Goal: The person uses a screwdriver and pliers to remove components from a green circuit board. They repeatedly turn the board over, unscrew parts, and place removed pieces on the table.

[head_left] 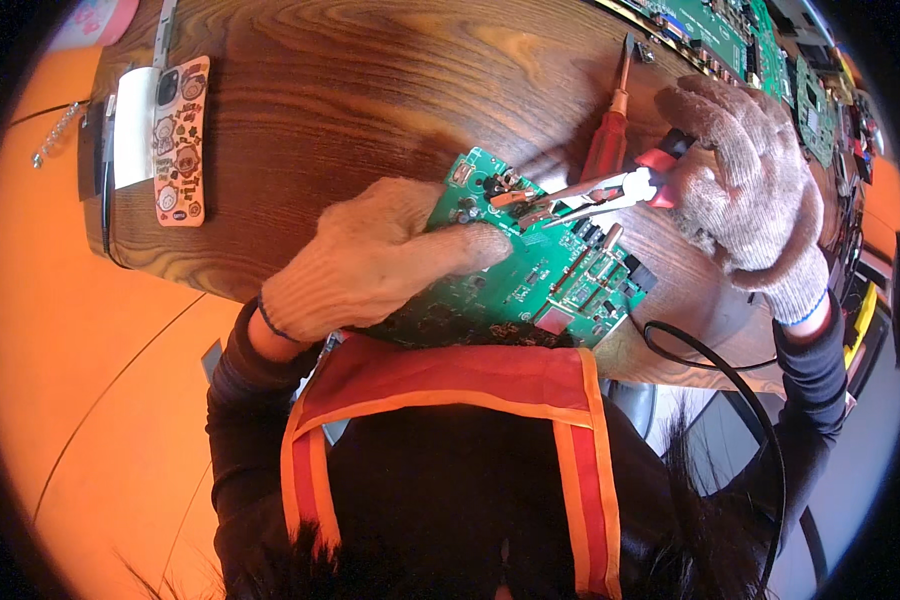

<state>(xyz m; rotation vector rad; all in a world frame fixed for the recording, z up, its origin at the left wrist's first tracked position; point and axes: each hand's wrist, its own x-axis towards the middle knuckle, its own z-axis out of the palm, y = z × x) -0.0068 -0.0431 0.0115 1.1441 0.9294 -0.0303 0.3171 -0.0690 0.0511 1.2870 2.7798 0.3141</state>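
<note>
My left hand (pixel 375 255), in a whitish work glove, grips a green circuit board (pixel 530 275) by its left side, thumb lying on top. The board is tilted near the table's front edge. In my gloved right hand (pixel 745 175) is a pair of pliers (pixel 635 187) with red and black handles. Their long jaws are parted and reach over the board's upper edge, by the small metal and black parts there. Whether the jaws touch a part I cannot tell. Just behind the pliers lies a red-handled screwdriver (pixel 607 140), its shaft pointing away from me.
More green circuit boards (pixel 715 35) are stacked at the far right of the wooden table (pixel 320 90). A phone in a patterned case (pixel 180 145) lies at the left beside a white paper roll (pixel 135 128). A black cable (pixel 715 360) loops past the right front edge.
</note>
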